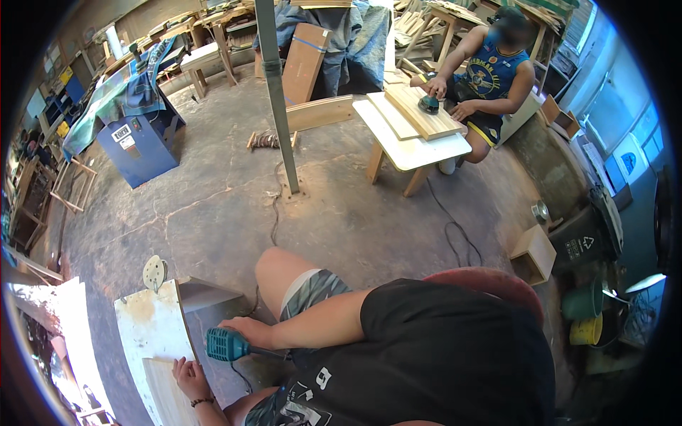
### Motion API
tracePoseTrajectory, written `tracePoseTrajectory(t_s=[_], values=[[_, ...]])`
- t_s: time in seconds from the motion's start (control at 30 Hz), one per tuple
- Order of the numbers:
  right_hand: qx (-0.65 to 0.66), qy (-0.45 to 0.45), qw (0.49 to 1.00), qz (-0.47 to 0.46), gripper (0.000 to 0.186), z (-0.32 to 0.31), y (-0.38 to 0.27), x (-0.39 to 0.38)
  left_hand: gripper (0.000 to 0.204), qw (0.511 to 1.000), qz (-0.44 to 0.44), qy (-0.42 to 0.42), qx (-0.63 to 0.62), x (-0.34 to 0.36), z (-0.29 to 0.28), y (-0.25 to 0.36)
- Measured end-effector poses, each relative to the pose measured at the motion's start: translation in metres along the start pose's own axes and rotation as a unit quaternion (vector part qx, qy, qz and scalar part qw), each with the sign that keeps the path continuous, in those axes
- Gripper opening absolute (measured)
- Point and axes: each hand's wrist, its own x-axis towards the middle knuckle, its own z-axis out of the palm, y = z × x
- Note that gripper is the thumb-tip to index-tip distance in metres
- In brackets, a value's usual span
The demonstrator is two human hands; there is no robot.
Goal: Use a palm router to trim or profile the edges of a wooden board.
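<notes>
My right hand point(249, 331) is closed round a teal electric sander point(227, 344), held on its side between my lap and the low worktable; its pad is hard to make out. A dark cord hangs below it. My left hand point(192, 380), with a bracelet at the wrist, rests fingers apart at the edge of a pale wooden board point(167, 390). That board lies on the white, stained top of the low worktable point(145, 312). A round sanding disc with holes point(155, 273) sits at the table's far end.
Across the floor, a co-worker point(490, 71) presses a sander point(428, 105) on wooden boards point(426, 121) on a low table point(419, 153). A metal post point(279, 106) stands mid-floor, near a cord. A blue machine point(138, 149) is left; a wooden box point(533, 254) and buckets point(586, 330) are right.
</notes>
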Motion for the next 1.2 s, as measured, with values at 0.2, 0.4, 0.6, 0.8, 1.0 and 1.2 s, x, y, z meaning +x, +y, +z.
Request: tracePoseTrajectory(t_s=[0.2,0.4,0.6,0.8,1.0,1.2], values=[[0.005,0.016,1.000,-0.002,0.046,0.002,0.007,0.001,0.017,0.997,-0.044,-0.064,-0.009,0.027,-0.014,0.030],[0.052,-0.016,0.999,0.003,0.041,0.012,0.009,0.002,0.017,0.931,0.082,-0.020,-0.355,0.141,-0.081,0.228],[0.006,-0.019,0.999,-0.038,0.043,0.015,0.015,0.008,0.008,0.900,0.321,-0.005,-0.295,0.165,-0.126,0.370],[-0.002,-0.037,0.999,-0.011,0.047,0.000,0.002,0.002,0.009,0.952,0.276,-0.034,-0.125,0.194,-0.075,0.278],[0.042,-0.017,0.999,-0.026,0.045,0.000,-0.003,0.005,0.021,0.964,0.036,-0.226,0.132,0.147,-0.031,0.068],[0.275,-0.030,0.945,0.176,0.035,0.020,0.016,-0.001,0.071,0.927,-0.266,-0.108,0.244,0.064,-0.041,-0.023]])
